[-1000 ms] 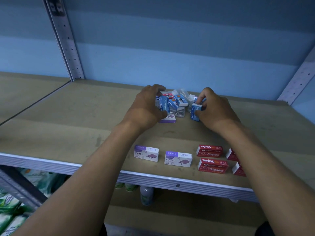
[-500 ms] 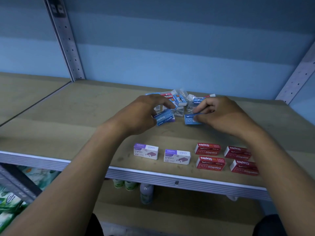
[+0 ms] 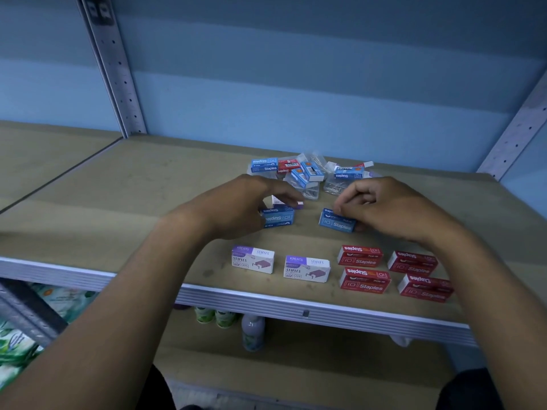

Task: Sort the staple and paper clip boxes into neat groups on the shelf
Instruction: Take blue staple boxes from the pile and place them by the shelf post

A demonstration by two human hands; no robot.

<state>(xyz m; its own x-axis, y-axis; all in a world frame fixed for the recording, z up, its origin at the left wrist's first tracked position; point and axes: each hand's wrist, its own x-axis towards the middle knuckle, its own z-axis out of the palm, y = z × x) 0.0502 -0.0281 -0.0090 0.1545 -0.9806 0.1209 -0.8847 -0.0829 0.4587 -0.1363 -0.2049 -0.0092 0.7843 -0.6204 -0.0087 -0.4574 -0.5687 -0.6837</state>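
Observation:
My left hand (image 3: 245,202) grips a blue staple box (image 3: 278,218) on the wooden shelf (image 3: 148,202). My right hand (image 3: 381,207) pinches a second blue staple box (image 3: 336,222) a little to the right. Behind them lies a mixed pile (image 3: 307,173) of blue and red staple boxes and clear paper clip boxes. A white and purple box (image 3: 288,202) peeks out under my left fingers. Near the front edge sit two white and purple staple boxes (image 3: 253,259) (image 3: 307,268) side by side. Right of them, several red staple boxes (image 3: 364,279) form a block.
The shelf's metal front lip (image 3: 296,303) runs across the view. Perforated uprights stand at the back left (image 3: 118,72) and back right (image 3: 515,137). On the lower shelf stand small bottles (image 3: 251,329) and green packets (image 3: 17,344).
Both hands drew back from the pile toward me, each bringing a blue staple box down onto the shelf between the pile and the front rows.

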